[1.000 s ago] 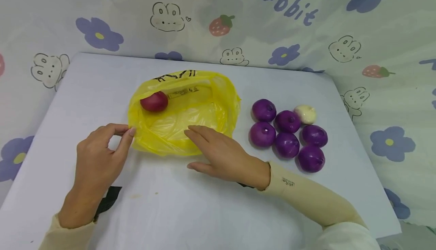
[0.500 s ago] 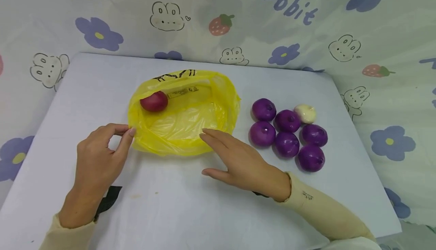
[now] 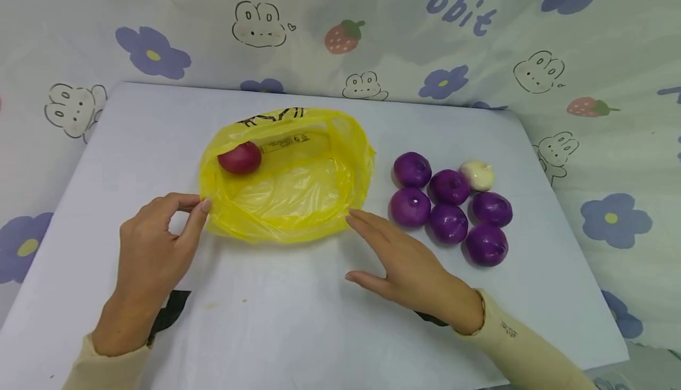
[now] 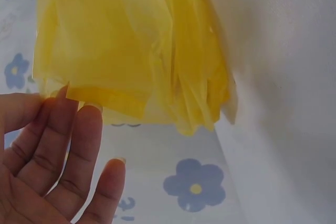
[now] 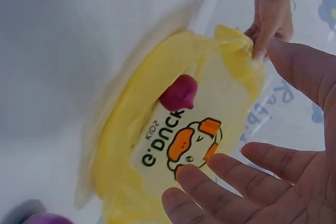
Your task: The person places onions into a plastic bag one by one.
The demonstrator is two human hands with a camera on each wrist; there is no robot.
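A yellow plastic bag (image 3: pixel 289 215) lies with its mouth spread wide on the white table. Inside it, at the left, rests one reddish-purple onion (image 3: pixel 240 158). My left hand (image 3: pixel 159 248) pinches the left edge of the bag's rim between thumb and fingertips; the left wrist view shows the fingers (image 4: pixel 84 129) against the thin yellow plastic. My right hand (image 3: pixel 409 263) holds nothing, its fingers extended near the bag's lower right rim. In the right wrist view a duck print (image 5: pixel 194 142) shows on the bag.
Several purple onions (image 3: pixel 448 224) sit in a cluster right of the bag. A pale, whitish onion (image 3: pixel 477 175) touches the back of that group. Behind the white table (image 3: pixel 276 319) hangs a patterned cloth (image 3: pixel 202 18) with rabbits, flowers and strawberries.
My right hand has moved right and slightly toward me, from over the bag's front rim to its lower right edge. The left hand keeps its pinch, and the onions lie where they were.
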